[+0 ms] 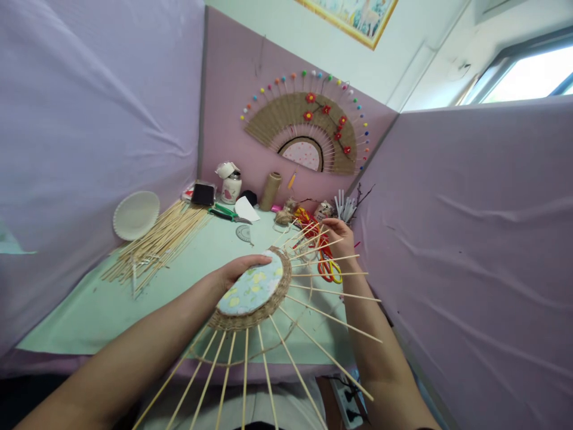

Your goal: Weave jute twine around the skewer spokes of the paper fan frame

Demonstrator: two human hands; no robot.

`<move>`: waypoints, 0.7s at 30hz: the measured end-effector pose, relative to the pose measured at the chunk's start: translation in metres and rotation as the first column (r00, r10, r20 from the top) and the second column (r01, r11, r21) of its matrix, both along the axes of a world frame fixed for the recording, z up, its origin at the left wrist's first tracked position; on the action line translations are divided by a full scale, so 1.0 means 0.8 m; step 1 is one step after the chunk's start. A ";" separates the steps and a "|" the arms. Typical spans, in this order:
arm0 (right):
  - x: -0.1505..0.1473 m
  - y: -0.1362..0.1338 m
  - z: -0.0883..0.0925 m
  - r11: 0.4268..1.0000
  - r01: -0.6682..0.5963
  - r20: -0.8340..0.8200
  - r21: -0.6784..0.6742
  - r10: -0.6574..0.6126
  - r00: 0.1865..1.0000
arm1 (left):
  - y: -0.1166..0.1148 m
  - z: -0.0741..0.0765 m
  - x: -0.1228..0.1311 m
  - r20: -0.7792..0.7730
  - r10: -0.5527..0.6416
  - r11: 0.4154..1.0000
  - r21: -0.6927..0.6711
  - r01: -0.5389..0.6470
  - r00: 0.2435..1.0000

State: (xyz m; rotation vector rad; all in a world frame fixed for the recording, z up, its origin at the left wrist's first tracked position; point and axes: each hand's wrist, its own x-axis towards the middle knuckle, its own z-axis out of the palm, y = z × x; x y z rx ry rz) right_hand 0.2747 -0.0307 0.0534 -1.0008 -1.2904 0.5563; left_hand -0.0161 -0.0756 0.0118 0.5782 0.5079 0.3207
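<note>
My left hand (242, 267) grips the straight edge of a half-round fan piece, its thumb lying on the blue floral cloth (253, 285). A woven twine band (242, 321) borders the cloth, and thin wooden sticks (333, 292) spread out from it like rays. Loose twine (293, 327) arcs through the sticks, apart from the band, and runs up toward my right hand (339, 234). That hand is pinched at the twine near the far stick tips; its fingertips are small in view. Scissors (332, 273) with red and yellow handles lie behind the sticks.
Loose sticks (156, 242), a white dish (135, 215), green-handled pruners (229, 214) and a protractor (244, 233) lie on the left and middle table. A twine cone (270, 192) and jar (231, 187) stand behind. A finished fan (308, 125) hangs on the back panel.
</note>
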 end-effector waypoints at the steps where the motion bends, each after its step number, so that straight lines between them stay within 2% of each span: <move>1: 0.000 -0.001 0.001 1.000 0.004 -0.004 0.006 -0.004 1.000 | 0.000 -0.001 0.000 -0.001 -0.003 1.000 0.001 0.003 1.000; 7: -0.002 -0.002 0.000 1.000 0.011 -0.028 0.019 -0.011 1.000 | -0.001 -0.004 0.000 0.037 -0.031 0.999 0.014 0.031 0.999; 15: 0.003 -0.001 -0.009 0.999 0.023 -0.052 0.024 -0.022 0.998 | -0.005 0.001 0.002 0.003 0.008 0.999 0.044 -0.009 1.000; 21: 0.010 -0.005 -0.013 0.998 0.042 -0.035 0.036 -0.041 0.999 | -0.004 0.000 0.001 0.046 0.009 0.998 0.061 -0.012 0.999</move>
